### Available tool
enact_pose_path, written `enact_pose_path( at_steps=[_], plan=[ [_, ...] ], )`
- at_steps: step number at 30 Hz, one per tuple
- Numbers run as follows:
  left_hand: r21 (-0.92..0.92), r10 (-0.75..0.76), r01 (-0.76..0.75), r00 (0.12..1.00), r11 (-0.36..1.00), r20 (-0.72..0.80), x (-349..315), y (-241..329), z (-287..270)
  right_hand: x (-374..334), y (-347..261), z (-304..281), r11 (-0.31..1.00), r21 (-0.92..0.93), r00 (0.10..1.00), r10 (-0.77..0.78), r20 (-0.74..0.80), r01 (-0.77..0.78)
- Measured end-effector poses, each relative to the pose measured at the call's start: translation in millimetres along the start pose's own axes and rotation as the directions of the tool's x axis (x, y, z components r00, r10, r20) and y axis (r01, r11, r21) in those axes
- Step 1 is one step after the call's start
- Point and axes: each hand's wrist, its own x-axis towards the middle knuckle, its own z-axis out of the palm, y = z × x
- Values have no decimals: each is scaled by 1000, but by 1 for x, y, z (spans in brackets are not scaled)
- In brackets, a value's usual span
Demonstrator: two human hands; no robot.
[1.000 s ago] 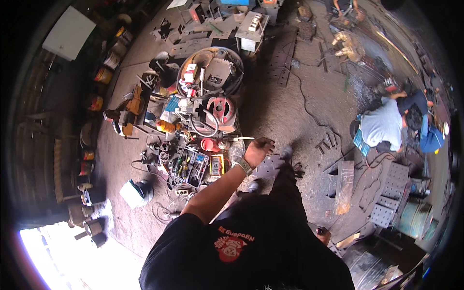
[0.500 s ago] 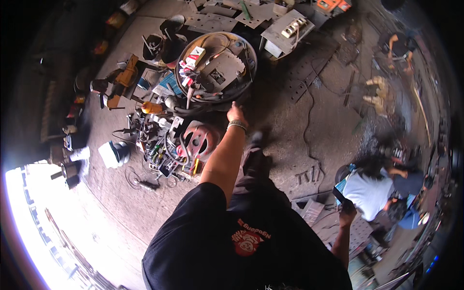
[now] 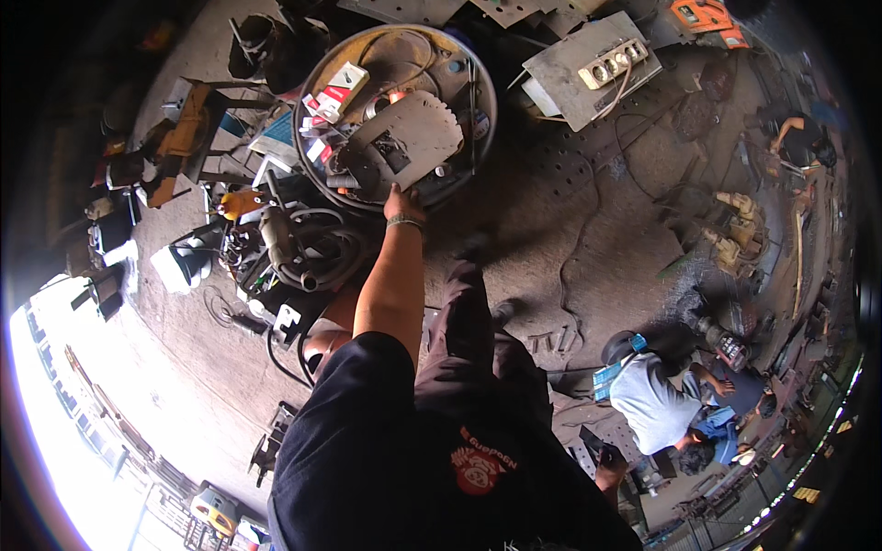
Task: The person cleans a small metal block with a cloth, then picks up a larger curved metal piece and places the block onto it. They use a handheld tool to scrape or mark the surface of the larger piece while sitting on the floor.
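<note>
My left hand point(image 3: 404, 202) reaches over the near rim of a round drum top point(image 3: 491, 101). Its fingers are closed at the near edge of a flat metal plate point(image 3: 432, 138) with a rectangular cutout and a jagged far edge; the rim and wrist partly hide the grip. Around the plate in the drum lie red-and-white boxes point(image 3: 344, 81), a grey cylinder point(image 3: 344, 182) and loose cable. Low on the right, my right hand point(image 3: 610, 470) is closed around a dark flat slab point(image 3: 591, 443), whose kind I cannot make out.
Left of my arm sits a tangle of thick cables point(image 3: 326, 253) and tools. A yellow clamp-like frame point(image 3: 179, 142) stands at far left. A power strip point(image 3: 614, 62) rests on a metal box beyond the drum. People point(image 3: 652, 399) crouch at the right, near loose metal parts.
My left hand has moved from beside the drum's near rim to the metal plate's edge. The thick cables along the rim are now left of the drum. The view has shifted closer to the drum.
</note>
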Motion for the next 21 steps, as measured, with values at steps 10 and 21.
enact_pose_path(
  at_steps=[10, 21],
  plan=[
    [528, 444, -483, 871, 698, 211, -19, 35, 12, 123, -56, -60, 914, 47, 915, -402, -37, 403],
    [-67, 604, -675, 606, 735, 518, -233, 78, 94, 148, -203, -129, 806, -99, 751, -583, -311, 584]
  ],
)
